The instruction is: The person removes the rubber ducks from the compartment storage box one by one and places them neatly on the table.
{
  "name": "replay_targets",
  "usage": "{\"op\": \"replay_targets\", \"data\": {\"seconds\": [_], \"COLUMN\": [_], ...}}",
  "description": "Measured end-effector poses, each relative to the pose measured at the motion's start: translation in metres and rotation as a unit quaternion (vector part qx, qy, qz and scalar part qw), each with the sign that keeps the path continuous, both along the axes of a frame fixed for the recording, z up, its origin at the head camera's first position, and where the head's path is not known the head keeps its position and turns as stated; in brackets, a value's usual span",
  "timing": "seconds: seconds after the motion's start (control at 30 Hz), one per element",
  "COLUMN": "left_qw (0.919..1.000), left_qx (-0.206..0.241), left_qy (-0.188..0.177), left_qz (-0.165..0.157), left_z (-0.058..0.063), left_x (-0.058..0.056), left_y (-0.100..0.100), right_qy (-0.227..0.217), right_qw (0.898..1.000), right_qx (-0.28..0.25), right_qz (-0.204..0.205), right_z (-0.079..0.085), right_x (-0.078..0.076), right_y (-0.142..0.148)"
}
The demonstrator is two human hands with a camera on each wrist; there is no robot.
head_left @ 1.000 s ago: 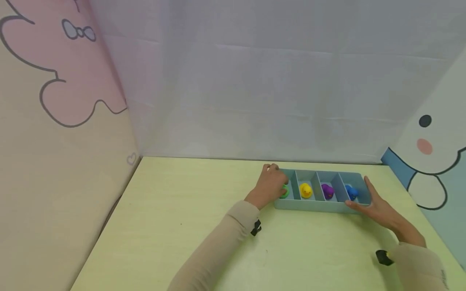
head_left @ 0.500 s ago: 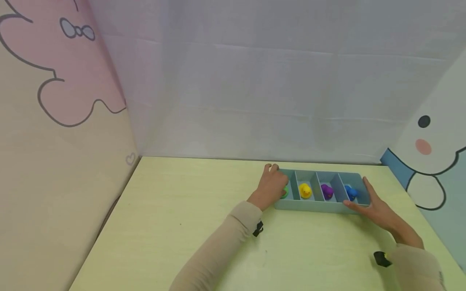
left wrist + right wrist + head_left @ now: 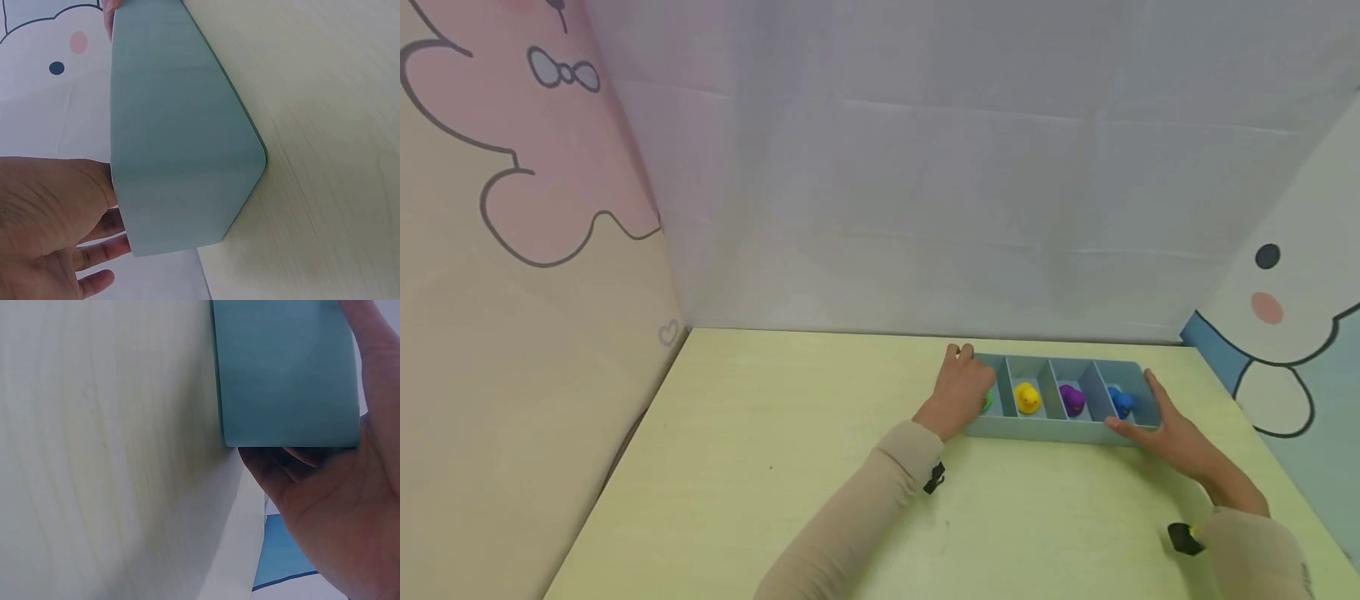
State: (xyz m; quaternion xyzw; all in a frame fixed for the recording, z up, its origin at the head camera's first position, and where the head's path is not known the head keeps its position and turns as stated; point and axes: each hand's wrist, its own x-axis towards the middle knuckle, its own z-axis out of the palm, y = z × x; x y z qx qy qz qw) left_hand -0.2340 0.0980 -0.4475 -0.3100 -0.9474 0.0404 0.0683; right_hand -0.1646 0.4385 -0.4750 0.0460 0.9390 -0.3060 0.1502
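A blue-grey divided box (image 3: 1060, 431) stands on the table's far right, split in a row of compartments. My left hand (image 3: 958, 392) reaches over its left end, thumb and nearer fingers dipping into the leftmost compartment around a small green toy (image 3: 987, 402), mostly covered. In the left wrist view, the outer fingers (image 3: 100, 252) stay at the box's end, above the rim. My right hand (image 3: 1180, 433) grips the right end, thumb along the front wall and fingers (image 3: 269, 472) behind the end. The other compartments hold a yellow toy duck (image 3: 1027, 398), a purple one (image 3: 1072, 401) and a blue one (image 3: 1122, 402).
The pale wood table (image 3: 775, 500) spreads to the left and in front of the box. A white cloth backdrop (image 3: 887, 208) rises close behind the box, and printed cartoon panels stand at the left (image 3: 550, 375) and right (image 3: 1307, 467).
The left hand has shifted very slightly right and covers more of the green toy. The box, the toy ducks and the right hand keep their places; the head view has tilted a little.
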Motion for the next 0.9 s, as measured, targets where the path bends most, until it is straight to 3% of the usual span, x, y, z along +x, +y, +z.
{"op": "replay_targets", "data": {"seconds": [0.27, 0.53, 0.77, 0.9], "left_qw": [0.9980, 0.9965, 0.9944, 0.9918], "left_qx": [0.061, 0.082, 0.102, 0.124], "left_qy": [-0.012, 0.000, -0.019, -0.013], "left_qz": [-0.003, -0.018, -0.021, -0.026], "left_z": [0.003, 0.006, 0.013, 0.015], "left_x": [-0.004, -0.002, -0.002, -0.003], "left_y": [-0.006, -0.013, -0.020, -0.022], "right_qy": [0.009, 0.011, 0.023, 0.018], "right_qw": [1.000, 1.000, 1.000, 1.000], "right_qx": [-0.001, 0.004, 0.013, 0.017], "right_qz": [-0.001, -0.002, 0.003, 0.001], "right_z": [0.002, -0.005, -0.003, -0.002], "right_x": [0.000, 0.001, 0.000, -0.001], "right_y": [0.000, -0.001, -0.003, -0.006]}}
